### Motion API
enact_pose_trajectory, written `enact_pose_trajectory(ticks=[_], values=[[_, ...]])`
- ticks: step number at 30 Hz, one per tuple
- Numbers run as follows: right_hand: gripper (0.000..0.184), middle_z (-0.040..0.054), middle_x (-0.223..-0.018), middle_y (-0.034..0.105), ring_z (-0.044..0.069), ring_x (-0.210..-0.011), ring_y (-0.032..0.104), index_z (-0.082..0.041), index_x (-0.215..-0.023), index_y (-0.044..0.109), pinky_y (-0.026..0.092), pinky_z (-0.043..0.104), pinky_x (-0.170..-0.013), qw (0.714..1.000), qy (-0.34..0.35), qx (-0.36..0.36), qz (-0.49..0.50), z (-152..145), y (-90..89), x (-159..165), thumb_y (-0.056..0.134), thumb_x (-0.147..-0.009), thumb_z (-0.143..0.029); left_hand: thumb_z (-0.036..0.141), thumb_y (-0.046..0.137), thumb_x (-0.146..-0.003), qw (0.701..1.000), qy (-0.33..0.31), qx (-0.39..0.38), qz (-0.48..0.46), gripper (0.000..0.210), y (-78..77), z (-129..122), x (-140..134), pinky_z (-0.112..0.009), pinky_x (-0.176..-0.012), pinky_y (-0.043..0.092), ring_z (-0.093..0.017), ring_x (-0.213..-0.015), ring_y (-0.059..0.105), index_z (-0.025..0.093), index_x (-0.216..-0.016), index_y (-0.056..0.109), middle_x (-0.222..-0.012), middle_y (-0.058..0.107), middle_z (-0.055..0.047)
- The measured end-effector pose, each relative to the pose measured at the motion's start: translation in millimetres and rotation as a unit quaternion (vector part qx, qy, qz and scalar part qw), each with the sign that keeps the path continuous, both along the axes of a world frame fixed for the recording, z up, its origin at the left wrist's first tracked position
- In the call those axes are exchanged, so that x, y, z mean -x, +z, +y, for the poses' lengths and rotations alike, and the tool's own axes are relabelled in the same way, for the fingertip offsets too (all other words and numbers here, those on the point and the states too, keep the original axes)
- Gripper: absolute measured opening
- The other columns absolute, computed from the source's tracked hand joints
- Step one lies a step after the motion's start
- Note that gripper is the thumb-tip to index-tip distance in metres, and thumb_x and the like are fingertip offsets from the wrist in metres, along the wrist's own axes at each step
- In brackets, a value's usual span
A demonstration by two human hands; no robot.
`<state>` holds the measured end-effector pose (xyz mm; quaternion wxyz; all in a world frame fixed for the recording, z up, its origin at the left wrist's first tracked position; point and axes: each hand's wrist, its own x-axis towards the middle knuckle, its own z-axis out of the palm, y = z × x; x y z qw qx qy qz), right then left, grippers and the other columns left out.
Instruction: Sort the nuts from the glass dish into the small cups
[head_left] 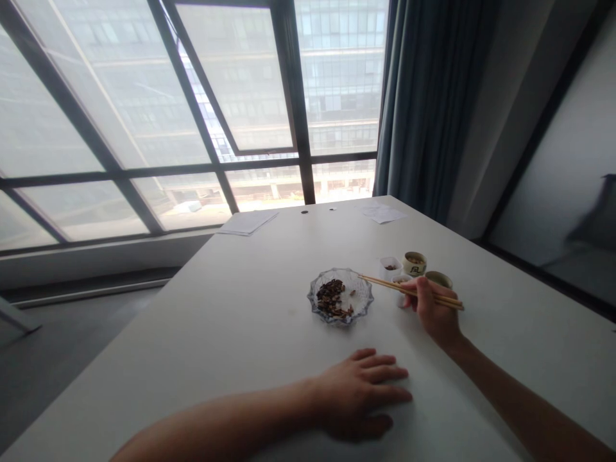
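Note:
My right hand [433,314] grips a pair of wooden chopsticks [392,283], whose tips hover by the right rim of a clear glass bowl [368,301]. Dark brown dried pieces [330,298] are heaped in the left part of that bowl, and a small bit lies apart toward its right side. Whether the chopstick tips hold anything is too small to tell. Palm down on the table, my left hand [360,394] rests with its fingers spread, nearer to me than the bowl. Small cups beyond my right hand are partly covered by it.
A small white cup [390,266] with dark bits stands beside a cream cup [414,264] bearing a dark character. Close by is a greenish cup [439,279]. Papers [248,222] lie at the white table's far left, more sheets [382,213] at its far right. Windows and a curtain rise behind.

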<state>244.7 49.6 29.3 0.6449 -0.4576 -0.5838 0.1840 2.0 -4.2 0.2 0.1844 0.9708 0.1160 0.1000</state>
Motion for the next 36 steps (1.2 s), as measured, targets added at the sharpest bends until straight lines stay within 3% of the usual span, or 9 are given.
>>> enact_pose_trajectory(ticks=[4, 13, 21, 28, 36], values=[[0.050, 0.0031, -0.056, 0.064, 0.015, -0.047, 0.055, -0.019, -0.082, 0.077, 0.043, 0.029, -0.047, 1.000, 0.000, 0.006, 0.002, -2, 4.5, -3, 0.051, -0.102, -0.057, 0.045, 0.052, -0.103, 1.000, 0.000, 0.002, 0.002, 0.052, 0.0, 0, 0, -0.048, -0.128, 0.019, -0.029, -0.153, 0.034, 0.028, -0.152, 0.048, -0.163, 0.041, -0.003], [0.046, 0.0041, -0.064, 0.070, 0.016, -0.052, 0.058, -0.020, -0.084, 0.077, 0.047, 0.031, -0.052, 0.985, 0.115, 0.077, -0.099, -3, -2.0, 9, 0.052, -0.104, -0.053, 0.045, 0.051, -0.103, 1.000, 0.000, -0.001, 0.008, 0.052, 1.7, 0, -1, -0.049, -0.128, 0.019, -0.031, -0.152, 0.036, 0.028, -0.152, 0.048, -0.163, 0.042, -0.005], [0.048, 0.0089, -0.075, 0.078, 0.019, -0.060, 0.071, -0.017, -0.088, 0.078, 0.057, 0.030, -0.056, 0.983, 0.141, 0.107, -0.042, -7, 5.9, 8, 0.057, -0.100, -0.058, 0.045, 0.051, -0.103, 1.000, -0.004, -0.012, -0.001, 0.051, 2.8, 0, 0, -0.046, -0.129, 0.018, -0.028, -0.152, 0.035, 0.027, -0.151, 0.049, -0.162, 0.043, -0.005], [0.053, 0.0080, -0.069, 0.075, 0.016, -0.054, 0.066, -0.016, -0.085, 0.077, 0.054, 0.028, -0.052, 0.977, 0.160, 0.125, -0.061, -4, 2.6, 10, 0.055, -0.099, -0.061, 0.045, 0.050, -0.103, 1.000, -0.002, -0.003, 0.006, 0.052, 2.8, 0, -1, -0.049, -0.128, 0.019, -0.031, -0.152, 0.035, 0.027, -0.152, 0.048, -0.162, 0.042, -0.006], [0.053, 0.0005, -0.049, 0.058, 0.014, -0.043, 0.053, -0.019, -0.077, 0.076, 0.043, 0.028, -0.046, 0.993, 0.085, 0.077, -0.026, 5, -17.1, 16, 0.052, -0.101, -0.060, 0.045, 0.052, -0.103, 1.000, 0.001, -0.002, 0.005, 0.052, 2.8, 0, 0, -0.048, -0.129, 0.019, -0.030, -0.152, 0.036, 0.028, -0.152, 0.048, -0.163, 0.042, -0.005]])
